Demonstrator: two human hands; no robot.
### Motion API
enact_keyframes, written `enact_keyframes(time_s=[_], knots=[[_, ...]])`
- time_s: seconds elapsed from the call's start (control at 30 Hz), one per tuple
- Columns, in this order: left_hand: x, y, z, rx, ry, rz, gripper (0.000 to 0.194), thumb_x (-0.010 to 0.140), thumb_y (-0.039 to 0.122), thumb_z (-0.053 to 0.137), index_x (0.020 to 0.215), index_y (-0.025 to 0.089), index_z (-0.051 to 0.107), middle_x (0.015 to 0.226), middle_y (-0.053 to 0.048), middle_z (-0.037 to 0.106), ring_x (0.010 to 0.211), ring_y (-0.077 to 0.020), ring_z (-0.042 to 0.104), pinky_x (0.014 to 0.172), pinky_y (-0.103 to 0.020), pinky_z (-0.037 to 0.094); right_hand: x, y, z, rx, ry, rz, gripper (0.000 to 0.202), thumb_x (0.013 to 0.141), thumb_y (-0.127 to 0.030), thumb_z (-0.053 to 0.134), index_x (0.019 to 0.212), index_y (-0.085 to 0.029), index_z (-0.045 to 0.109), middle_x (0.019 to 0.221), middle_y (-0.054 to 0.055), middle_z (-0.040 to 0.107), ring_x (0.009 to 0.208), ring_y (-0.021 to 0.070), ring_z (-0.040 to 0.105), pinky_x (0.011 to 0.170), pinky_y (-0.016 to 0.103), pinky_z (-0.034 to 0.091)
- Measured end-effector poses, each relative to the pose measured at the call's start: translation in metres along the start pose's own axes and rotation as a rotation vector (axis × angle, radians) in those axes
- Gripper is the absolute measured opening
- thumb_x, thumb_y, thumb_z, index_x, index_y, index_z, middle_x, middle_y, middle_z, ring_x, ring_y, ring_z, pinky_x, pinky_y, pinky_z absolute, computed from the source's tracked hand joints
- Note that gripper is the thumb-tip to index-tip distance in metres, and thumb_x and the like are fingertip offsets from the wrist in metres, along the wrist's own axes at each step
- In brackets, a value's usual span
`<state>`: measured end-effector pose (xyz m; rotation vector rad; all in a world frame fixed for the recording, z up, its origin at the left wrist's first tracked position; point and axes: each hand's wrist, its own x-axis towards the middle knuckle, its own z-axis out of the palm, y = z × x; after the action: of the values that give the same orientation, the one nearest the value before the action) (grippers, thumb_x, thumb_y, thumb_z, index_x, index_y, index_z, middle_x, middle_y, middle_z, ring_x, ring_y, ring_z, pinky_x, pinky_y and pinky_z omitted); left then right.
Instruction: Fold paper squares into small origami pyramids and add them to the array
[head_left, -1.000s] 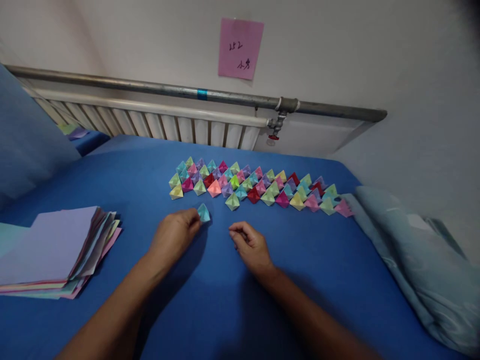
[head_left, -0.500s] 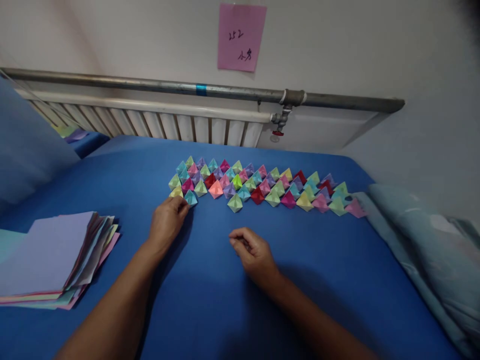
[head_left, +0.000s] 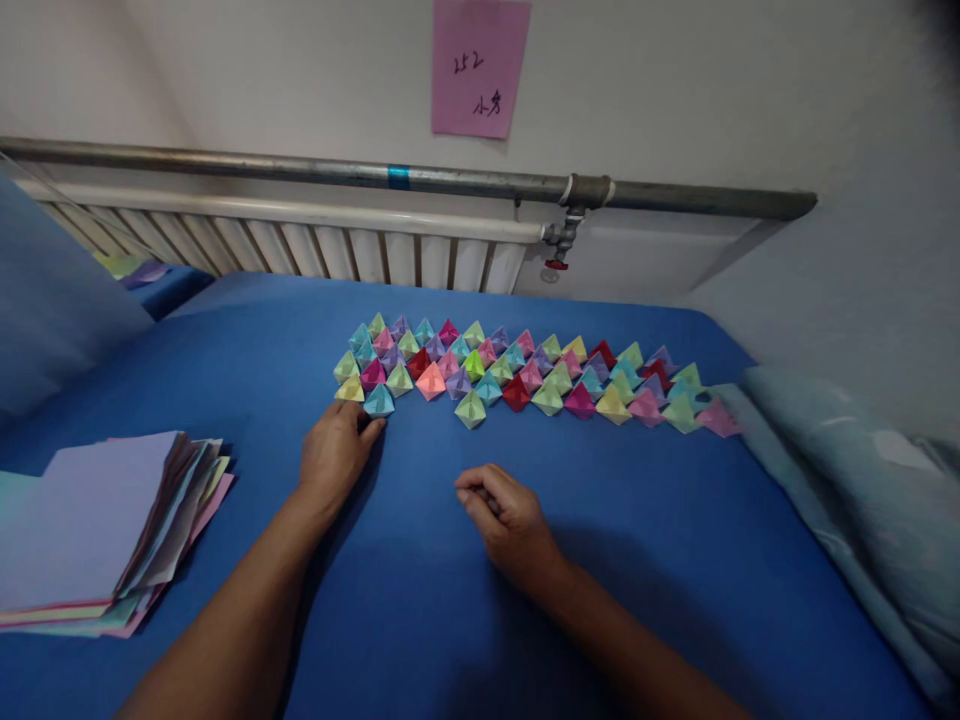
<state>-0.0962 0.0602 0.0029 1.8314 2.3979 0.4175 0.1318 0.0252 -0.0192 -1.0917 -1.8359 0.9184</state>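
Observation:
My left hand (head_left: 334,453) is at the near left end of an array of small folded-paper pyramids. Its thumb stands apart from its fingers, just below a light blue paper pyramid (head_left: 379,401) and a yellow one (head_left: 350,389); nothing shows in its grasp. My right hand (head_left: 506,515) hovers over the blue surface with fingers curled and thumb near the index finger, holding nothing visible. Nearest to it is a pale green paper pyramid (head_left: 471,410), which sticks out in front of the rows. Several coloured pyramids run off to the right, among them a dark red one (head_left: 516,393).
A stack of coloured paper sheets (head_left: 97,520) lies at the left on the blue surface (head_left: 420,620). Behind are a radiator (head_left: 360,257), a metal pipe (head_left: 300,168) and a red-handled valve (head_left: 556,264). Folded pale fabric (head_left: 847,480) lies at the right.
My left hand has drawn slightly back from the light blue pyramid, its thumb now apart from the fingers, and more of the pyramid shows. My right hand has hardly moved.

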Motion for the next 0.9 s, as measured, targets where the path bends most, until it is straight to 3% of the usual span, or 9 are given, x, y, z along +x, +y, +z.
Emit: enact_keyframes(time_s=[0.9], knots=[[0.0084,-0.0024,0.0013,-0.011,0.008,-0.021,0.021,0.089,0.032,0.050,0.088,0.018,0.065,0.099,-0.012,0.070,0.088,-0.0269,0.065,0.071,-0.033,0.045,-0.0005,-0.0037,-0.0004,-0.063,-0.025,-0.054,0.014,0.085,-0.012,0.052,0.080,-0.021,0.061,0.071,-0.001,0.059,0.065,0.0125,0.055,0.061,0.023,0.042]])
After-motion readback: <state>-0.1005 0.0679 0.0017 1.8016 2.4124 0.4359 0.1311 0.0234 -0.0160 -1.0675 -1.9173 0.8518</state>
